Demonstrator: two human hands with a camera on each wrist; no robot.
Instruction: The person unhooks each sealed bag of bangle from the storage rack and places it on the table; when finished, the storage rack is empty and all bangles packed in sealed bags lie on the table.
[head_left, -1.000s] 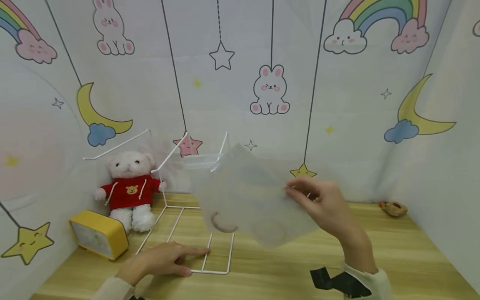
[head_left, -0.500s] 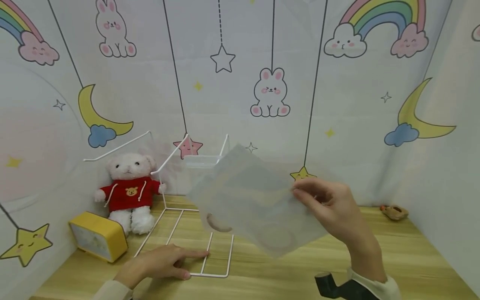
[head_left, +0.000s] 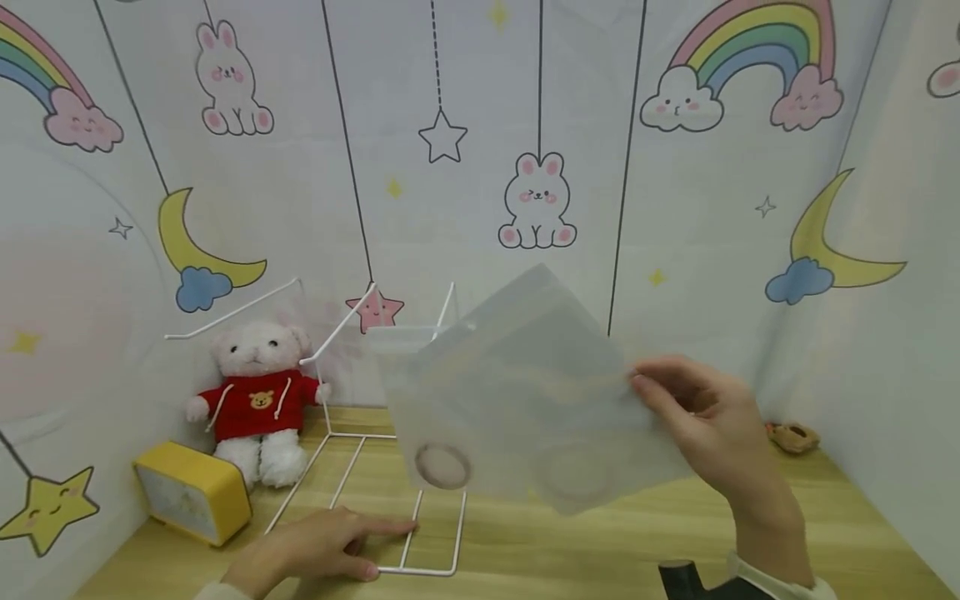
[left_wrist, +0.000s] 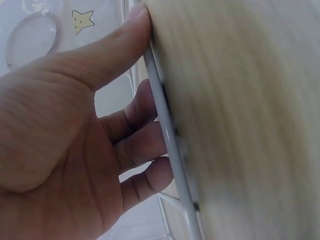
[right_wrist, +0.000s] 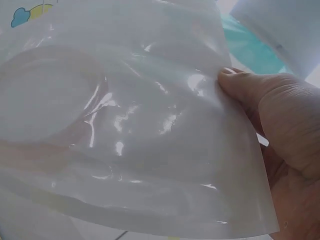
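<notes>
My right hand (head_left: 716, 417) pinches the right side of a translucent plastic bag (head_left: 517, 350), held tilted above the table. A round ring shape (right_wrist: 50, 95) shows through it in the right wrist view. Behind its left side, another clear bag (head_left: 397, 367) hangs at a hook of the white wire rack (head_left: 457, 542), with a ring (head_left: 442, 465) showing low in it. My left hand (head_left: 307, 542) rests on the rack's base, index finger straight along to a crossbar and thumb at the front bar. In the left wrist view, its other fingers bend against a white bar (left_wrist: 172, 135).
A white teddy bear (head_left: 258, 404) in a red hoodie sits left of the rack. In front of it stands a yellow clock (head_left: 195, 492). A small brown object (head_left: 793, 437) lies at the table's back right. A printed cloth (head_left: 540, 100) covers the walls behind.
My right hand has moved right with the bag, whose top corner has risen and shifted right. More of the hanging bag shows. My left hand stays on the rack, and the view has tilted up slightly.
</notes>
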